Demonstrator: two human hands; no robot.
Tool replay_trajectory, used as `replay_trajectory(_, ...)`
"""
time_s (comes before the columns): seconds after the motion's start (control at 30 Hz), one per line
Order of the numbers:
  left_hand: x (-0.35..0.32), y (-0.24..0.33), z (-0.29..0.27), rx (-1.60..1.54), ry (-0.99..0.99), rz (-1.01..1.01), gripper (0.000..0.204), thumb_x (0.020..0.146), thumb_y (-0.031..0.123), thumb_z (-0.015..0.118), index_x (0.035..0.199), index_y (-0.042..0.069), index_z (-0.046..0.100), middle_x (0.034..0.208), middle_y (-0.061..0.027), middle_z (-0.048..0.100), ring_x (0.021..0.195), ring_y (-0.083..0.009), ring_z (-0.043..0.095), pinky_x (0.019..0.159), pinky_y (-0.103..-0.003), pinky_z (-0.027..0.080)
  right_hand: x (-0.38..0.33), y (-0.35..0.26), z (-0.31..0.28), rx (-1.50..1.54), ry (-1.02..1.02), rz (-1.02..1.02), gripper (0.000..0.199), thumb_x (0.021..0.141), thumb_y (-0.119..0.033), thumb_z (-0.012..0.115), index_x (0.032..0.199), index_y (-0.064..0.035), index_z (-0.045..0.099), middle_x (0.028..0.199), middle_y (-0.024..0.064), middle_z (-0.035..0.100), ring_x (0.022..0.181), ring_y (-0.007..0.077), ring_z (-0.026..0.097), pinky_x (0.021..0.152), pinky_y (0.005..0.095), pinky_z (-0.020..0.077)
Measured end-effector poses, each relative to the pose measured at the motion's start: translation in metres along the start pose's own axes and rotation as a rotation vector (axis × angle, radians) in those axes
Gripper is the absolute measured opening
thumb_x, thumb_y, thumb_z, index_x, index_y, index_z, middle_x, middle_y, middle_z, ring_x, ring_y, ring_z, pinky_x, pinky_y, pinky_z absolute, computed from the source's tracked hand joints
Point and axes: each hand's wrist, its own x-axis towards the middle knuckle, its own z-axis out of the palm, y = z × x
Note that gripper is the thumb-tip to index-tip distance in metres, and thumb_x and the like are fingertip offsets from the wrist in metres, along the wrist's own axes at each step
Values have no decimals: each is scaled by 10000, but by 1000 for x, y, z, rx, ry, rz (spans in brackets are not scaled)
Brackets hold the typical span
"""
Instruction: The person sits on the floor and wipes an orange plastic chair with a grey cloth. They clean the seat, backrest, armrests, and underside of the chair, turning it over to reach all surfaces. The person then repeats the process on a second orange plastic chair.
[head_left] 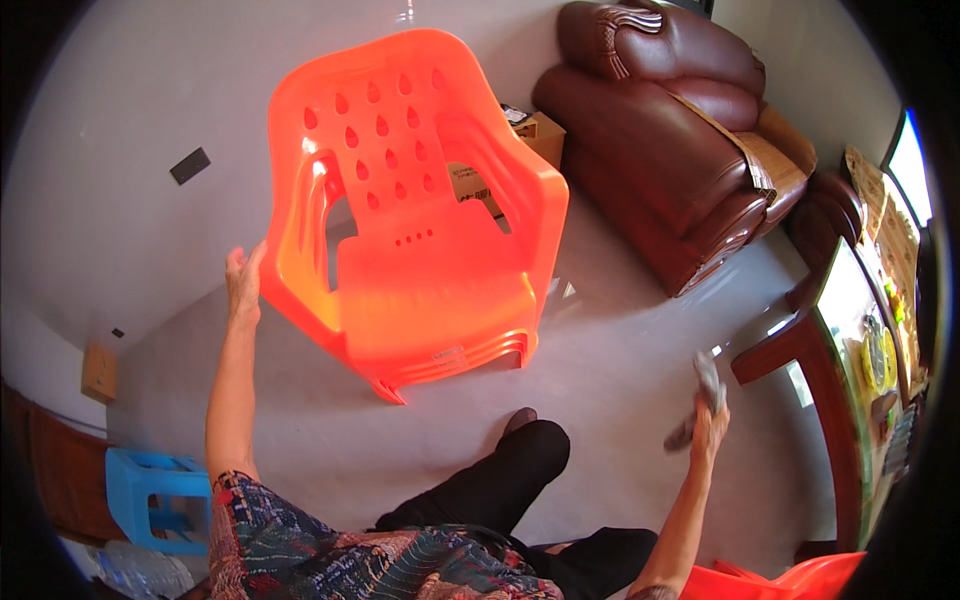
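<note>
In front of me stands a stack of orange plastic armchairs (435, 285), with teardrop holes in the backrest and several seat edges nested together. My left hand (245, 280) is at the outer left armrest, gripping its edge; part of the fingers is hidden by the chair. Off to the right, apart from the chairs, my right hand (709, 425) is closed around a crumpled grey cloth (707, 380), whose ends stick out above and beside the fingers.
A brown leather sofa (650, 170) stands behind at the right, near cardboard boxes (545, 138). A glass-topped wooden table (845, 350) lines the right side. At lower left are a blue stool (160, 490) and plastic bottles (145, 570). Another orange-red chair (800, 580) is at lower right.
</note>
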Motion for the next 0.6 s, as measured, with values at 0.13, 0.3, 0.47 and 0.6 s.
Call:
replay_trajectory(0.13,15,-17,1,-149,-288,-126,591,841,333,652,1278,-26,481,1206,-124,557,1149,-207,503,962,-355,399,37,-102,128,9,-200,-133,249,920,-281,585,1004,-48,617,519,0,480,392,96,454,379,262,319)
replay_trajectory(0.3,12,-17,14,-293,-405,-215,460,858,285,640,1184,-28,557,1105,-88,621,1019,-171,592,886,-309,458,85,-175,245,95,-326,-333,260,881,-281,615,954,-31,613,618,31,552,455,86,485,423,279,370)
replay_trajectory(0.47,21,-15,14,-412,-548,-305,420,858,210,637,1190,-26,539,1089,-84,620,998,-161,599,871,-305,473,114,-171,327,-251,-201,-720,483,705,-345,725,1017,-7,578,745,122,624,685,239,620,675,366,495)
replay_trajectory(0.6,13,-16,10,-450,-507,-307,394,850,165,634,1182,-23,536,1080,-83,621,983,-156,602,861,-296,479,90,-187,336,-185,-324,-233,461,654,-254,745,1006,-24,555,761,109,637,571,216,612,588,351,505)
